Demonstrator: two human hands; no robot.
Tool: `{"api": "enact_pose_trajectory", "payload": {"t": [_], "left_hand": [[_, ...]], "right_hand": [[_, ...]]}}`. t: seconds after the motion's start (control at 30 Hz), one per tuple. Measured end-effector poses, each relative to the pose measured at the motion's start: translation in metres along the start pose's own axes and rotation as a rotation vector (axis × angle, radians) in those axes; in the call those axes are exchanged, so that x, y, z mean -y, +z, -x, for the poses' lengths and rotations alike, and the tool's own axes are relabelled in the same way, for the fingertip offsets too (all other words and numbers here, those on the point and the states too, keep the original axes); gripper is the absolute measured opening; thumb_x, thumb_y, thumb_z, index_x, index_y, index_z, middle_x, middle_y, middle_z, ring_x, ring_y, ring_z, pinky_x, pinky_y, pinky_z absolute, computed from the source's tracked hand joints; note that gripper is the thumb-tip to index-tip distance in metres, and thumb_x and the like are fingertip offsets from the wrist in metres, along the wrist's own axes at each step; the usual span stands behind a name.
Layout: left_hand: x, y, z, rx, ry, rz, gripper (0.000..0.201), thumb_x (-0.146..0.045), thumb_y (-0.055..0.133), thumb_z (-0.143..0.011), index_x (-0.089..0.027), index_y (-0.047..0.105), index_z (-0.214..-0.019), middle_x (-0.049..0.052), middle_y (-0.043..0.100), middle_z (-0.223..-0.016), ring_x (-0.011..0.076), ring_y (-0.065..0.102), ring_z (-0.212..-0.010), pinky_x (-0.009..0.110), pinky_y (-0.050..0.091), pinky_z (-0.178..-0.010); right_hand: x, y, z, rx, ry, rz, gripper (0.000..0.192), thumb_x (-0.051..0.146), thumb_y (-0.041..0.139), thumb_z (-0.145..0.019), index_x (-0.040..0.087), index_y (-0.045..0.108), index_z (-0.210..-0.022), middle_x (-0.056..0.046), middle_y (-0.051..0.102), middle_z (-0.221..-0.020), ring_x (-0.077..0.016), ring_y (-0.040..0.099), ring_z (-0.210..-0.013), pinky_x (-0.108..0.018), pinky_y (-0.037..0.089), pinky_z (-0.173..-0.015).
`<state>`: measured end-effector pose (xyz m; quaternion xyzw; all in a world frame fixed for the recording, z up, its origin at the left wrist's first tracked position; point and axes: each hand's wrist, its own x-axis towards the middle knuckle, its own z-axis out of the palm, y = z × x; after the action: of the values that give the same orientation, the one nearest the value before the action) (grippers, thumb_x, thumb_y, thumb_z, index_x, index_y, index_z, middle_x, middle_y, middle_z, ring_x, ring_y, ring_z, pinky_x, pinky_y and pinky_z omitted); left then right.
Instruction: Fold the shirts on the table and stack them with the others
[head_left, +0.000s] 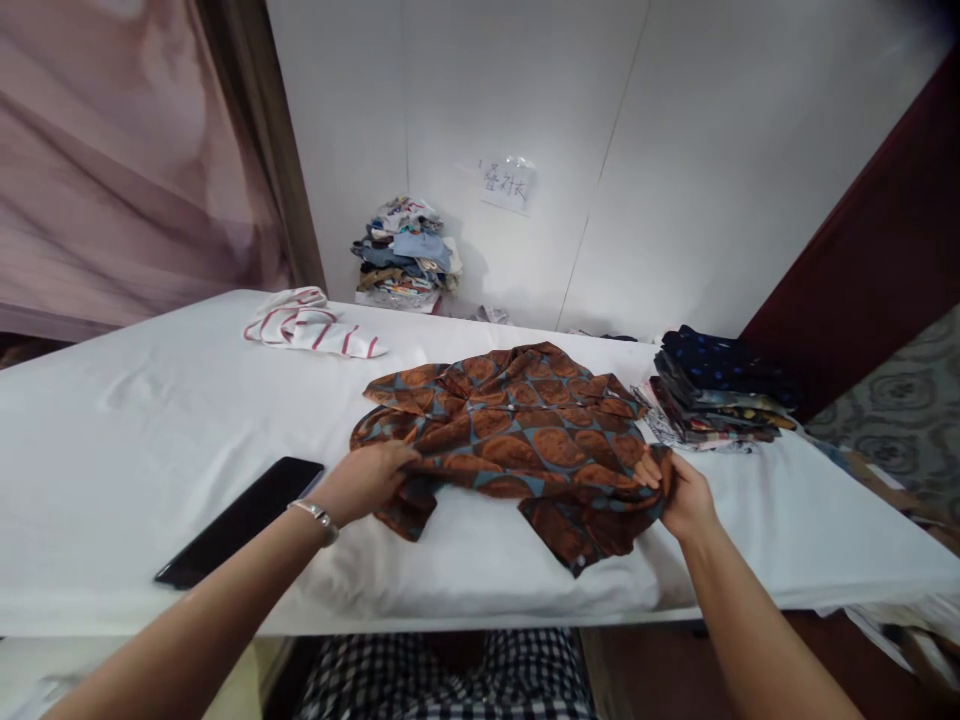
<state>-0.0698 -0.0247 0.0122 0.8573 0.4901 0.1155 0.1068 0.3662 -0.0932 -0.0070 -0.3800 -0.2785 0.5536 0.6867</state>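
shirt (517, 430) lay flat mid-table (112, 440), long axis left–right | left hand (364, 480) clenched on its near-left edge | right hand (686, 495) pinched its near-right corner | both touching, equally near; phone (240, 520) just left

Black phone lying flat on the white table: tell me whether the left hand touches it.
Apart. The head view shows white cloth between the black phone and the left hand, which grips the brown patterned shirt.
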Motion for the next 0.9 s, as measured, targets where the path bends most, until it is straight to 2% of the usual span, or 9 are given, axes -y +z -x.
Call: {"api": "enact_pose_trajectory", "payload": {"t": [0.07, 0.2, 0.37, 0.43, 0.53, 0.63, 0.73, 0.83, 0.9], "left_hand": [[-0.004, 0.007, 0.009, 0.066, 0.035, 0.044, 0.034, -0.014, 0.042, -0.08, -0.026, 0.072, -0.093, 0.004, 0.071, -0.096, 0.0199, 0.067, -0.087, 0.031, 0.052, -0.078], [-0.027, 0.025, 0.028, -0.033, 0.146, 0.269, 0.037, -0.013, 0.037, -0.086, -0.024, 0.069, -0.1, 0.003, 0.071, -0.096, 0.0163, 0.065, -0.092, 0.029, 0.051, -0.085], [-0.045, 0.044, 0.042, -0.058, 0.036, 0.378, 0.035, -0.018, 0.035, -0.088, -0.024, 0.063, -0.109, 0.002, 0.072, -0.102, 0.016, 0.067, -0.092, 0.029, 0.053, -0.084], [-0.044, 0.05, 0.046, -0.083, -0.038, 0.387, 0.033, -0.025, 0.035, -0.091, -0.026, 0.062, -0.11, 0.0, 0.073, -0.1, 0.0156, 0.069, -0.088, 0.027, 0.053, -0.079], [-0.036, 0.058, 0.052, -0.119, -0.042, 0.351, 0.031, -0.039, 0.039, -0.092, -0.027, 0.065, -0.102, 0.0, 0.075, -0.094, 0.0183, 0.07, -0.083, 0.028, 0.054, -0.074], [-0.025, 0.067, 0.056, -0.108, -0.046, 0.296, 0.032, -0.051, 0.049, -0.087, -0.03, 0.069, -0.099, 0.0, 0.076, -0.093, 0.0234, 0.072, -0.084, 0.032, 0.056, -0.074], [-0.014, 0.075, 0.057, -0.074, -0.053, 0.267, 0.039, -0.061, 0.059, -0.076, -0.039, 0.068, -0.107, -0.003, 0.076, -0.098, 0.0279, 0.072, -0.087, 0.036, 0.058, -0.076], [-0.006, 0.081, 0.054, -0.033, -0.032, 0.245, 0.05, -0.066, 0.066, -0.063, -0.051, 0.065, -0.111, -0.005, 0.075, -0.102, 0.0322, 0.071, -0.093, 0.042, 0.059, -0.079], [-0.001, 0.085, 0.053, -0.001, -0.018, 0.254, 0.059, -0.066, 0.071, -0.056, -0.06, 0.059, -0.114, -0.008, 0.075, -0.102, 0.0335, 0.07, -0.096, 0.043, 0.06, -0.08]], "right_hand": [[0.001, -0.001, -0.001, 0.031, -0.02, 0.011, 0.007, 0.022, 0.058, -0.075, 0.016, 0.062, -0.076, 0.006, 0.035, -0.051, -0.0075, 0.035, -0.042, -0.021, 0.04, -0.044], [0.016, -0.003, -0.008, 0.065, -0.092, 0.016, 0.007, 0.021, 0.059, -0.073, 0.017, 0.064, -0.075, 0.006, 0.034, -0.048, -0.0059, 0.03, -0.039, -0.019, 0.035, -0.041], [0.028, 0.0, -0.022, 0.084, -0.136, 0.134, 0.012, 0.025, 0.059, -0.071, 0.017, 0.065, -0.079, 0.006, 0.039, -0.046, -0.007, 0.033, -0.037, -0.02, 0.03, -0.038], [0.022, 0.002, -0.023, 0.09, -0.114, 0.232, 0.018, 0.028, 0.061, -0.07, 0.016, 0.067, -0.083, 0.004, 0.045, -0.047, -0.0082, 0.038, -0.038, -0.021, 0.031, -0.039], [0.005, 0.002, -0.023, 0.066, -0.078, 0.377, 0.025, 0.032, 0.064, -0.068, 0.016, 0.068, -0.087, 0.002, 0.055, -0.05, -0.0107, 0.046, -0.042, -0.023, 0.034, -0.042], [-0.012, -0.005, -0.026, -0.071, -0.059, 0.53, 0.028, 0.036, 0.063, -0.067, 0.018, 0.068, -0.088, 0.002, 0.059, -0.051, -0.0123, 0.049, -0.044, -0.023, 0.036, -0.044], [-0.023, -0.016, -0.035, -0.212, -0.059, 0.715, 0.026, 0.038, 0.062, -0.066, 0.02, 0.071, -0.083, 0.001, 0.066, -0.06, -0.0154, 0.056, -0.055, -0.026, 0.043, -0.053], [-0.025, -0.021, -0.045, -0.24, -0.099, 0.806, 0.024, 0.039, 0.062, -0.065, 0.021, 0.071, -0.078, -0.002, 0.072, -0.078, -0.0197, 0.063, -0.073, -0.03, 0.049, -0.067], [-0.024, -0.018, -0.051, -0.239, -0.127, 0.768, 0.027, 0.04, 0.061, -0.066, 0.021, 0.07, -0.083, -0.002, 0.072, -0.08, -0.0203, 0.064, -0.076, -0.031, 0.05, -0.07]]}}
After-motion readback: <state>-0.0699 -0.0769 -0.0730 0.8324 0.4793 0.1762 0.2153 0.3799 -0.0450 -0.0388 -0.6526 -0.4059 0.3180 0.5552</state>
